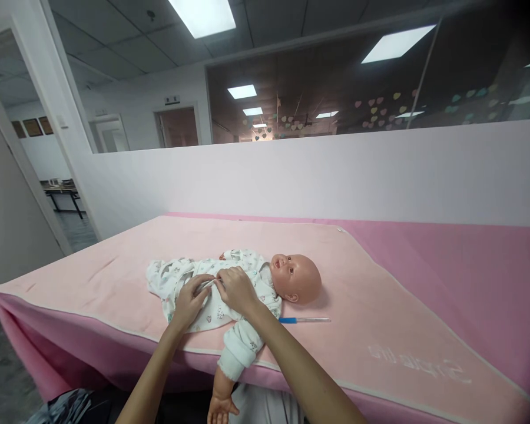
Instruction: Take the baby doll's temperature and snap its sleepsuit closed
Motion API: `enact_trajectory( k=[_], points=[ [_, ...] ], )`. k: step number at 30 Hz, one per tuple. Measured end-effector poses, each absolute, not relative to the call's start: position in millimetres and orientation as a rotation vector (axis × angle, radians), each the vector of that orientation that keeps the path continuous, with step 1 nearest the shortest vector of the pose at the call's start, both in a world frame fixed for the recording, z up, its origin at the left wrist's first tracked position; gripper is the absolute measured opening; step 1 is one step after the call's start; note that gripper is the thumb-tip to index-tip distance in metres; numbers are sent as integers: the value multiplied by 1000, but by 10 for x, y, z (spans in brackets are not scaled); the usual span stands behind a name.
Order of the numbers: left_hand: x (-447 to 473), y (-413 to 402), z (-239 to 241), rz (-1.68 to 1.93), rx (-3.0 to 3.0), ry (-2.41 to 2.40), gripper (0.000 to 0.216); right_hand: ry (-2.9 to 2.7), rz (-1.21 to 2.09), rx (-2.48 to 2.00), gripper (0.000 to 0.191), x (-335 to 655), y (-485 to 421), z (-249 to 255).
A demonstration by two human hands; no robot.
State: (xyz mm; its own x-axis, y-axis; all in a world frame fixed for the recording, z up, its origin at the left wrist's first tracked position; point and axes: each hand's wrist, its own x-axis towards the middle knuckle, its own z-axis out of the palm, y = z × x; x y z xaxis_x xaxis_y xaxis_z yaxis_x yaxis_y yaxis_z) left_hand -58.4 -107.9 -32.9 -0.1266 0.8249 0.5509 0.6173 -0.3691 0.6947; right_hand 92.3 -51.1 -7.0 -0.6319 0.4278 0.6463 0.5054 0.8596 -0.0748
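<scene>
The left hand (192, 301) and right hand (236, 287) pinch the printed outfit (216, 315) of a doll (297, 280) lying beneath this grip, one arm (223, 388) overhanging the counter (477, 271), so a hard tug could drag it off.

The outfit (212, 311) is white with small prints, the mat (371, 318) peach, the tablecloth (459, 265) pink.

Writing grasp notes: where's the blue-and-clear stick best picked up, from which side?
Pinch the stick by its clear part, probably from above and the person's right: it is thin, lies flat, and that part is uncovered, while the blue part sits close to the doll and right forearm.
</scene>
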Motion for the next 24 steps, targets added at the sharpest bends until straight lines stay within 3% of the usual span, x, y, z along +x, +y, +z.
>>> enact_trajectory(
  k=[24],
  points=[
    [-586, -1047, -382, 1480, 2078, 1788, 24, -2295, -271, -809, 8, 876, -537, -164]
  ],
)
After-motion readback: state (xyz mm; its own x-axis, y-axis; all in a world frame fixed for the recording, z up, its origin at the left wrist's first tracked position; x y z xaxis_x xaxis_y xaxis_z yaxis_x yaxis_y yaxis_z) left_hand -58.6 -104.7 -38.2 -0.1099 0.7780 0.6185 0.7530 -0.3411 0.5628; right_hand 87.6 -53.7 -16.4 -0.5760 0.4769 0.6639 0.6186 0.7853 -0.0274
